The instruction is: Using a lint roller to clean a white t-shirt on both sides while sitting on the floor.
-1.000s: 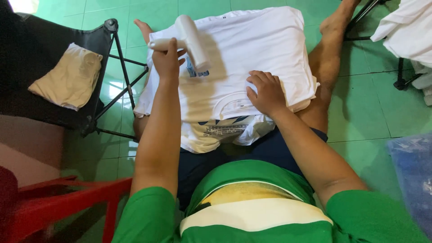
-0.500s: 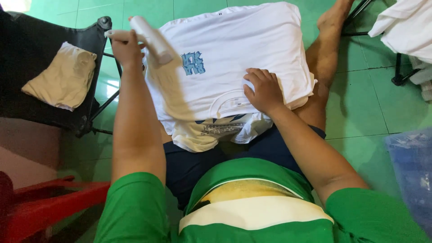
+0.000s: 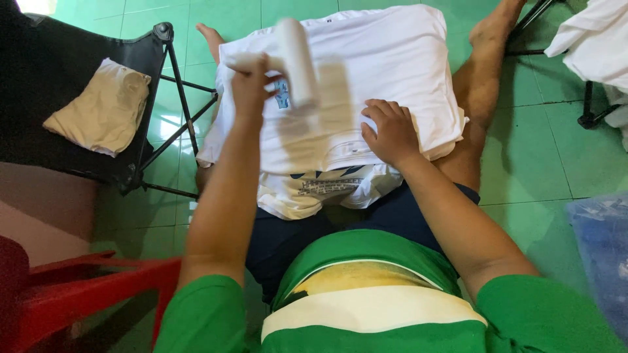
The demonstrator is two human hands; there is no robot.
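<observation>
I sit on a green tiled floor with a folded white T-shirt (image 3: 392, 59) spread over my legs. My left hand (image 3: 252, 85) grips the handle of a white lint roller (image 3: 296, 62), held just above the shirt's left half and blurred by motion. My right hand (image 3: 391, 131) lies flat on the shirt's near edge, pressing it down. Beneath it a second white garment with dark print (image 3: 320, 189) sticks out toward my lap.
A black folding chair (image 3: 78, 78) at the left holds a folded beige cloth (image 3: 98, 114). A red plastic stool (image 3: 72, 287) stands at the lower left. White clothes (image 3: 595, 39) hang on a rack at the upper right, a blue plastic bag (image 3: 602, 248) lies at the right.
My left hand swung the lint roller out to the left off the shirt, then brought it back over the shirt's left half. My right hand stayed pressed on the near edge.
</observation>
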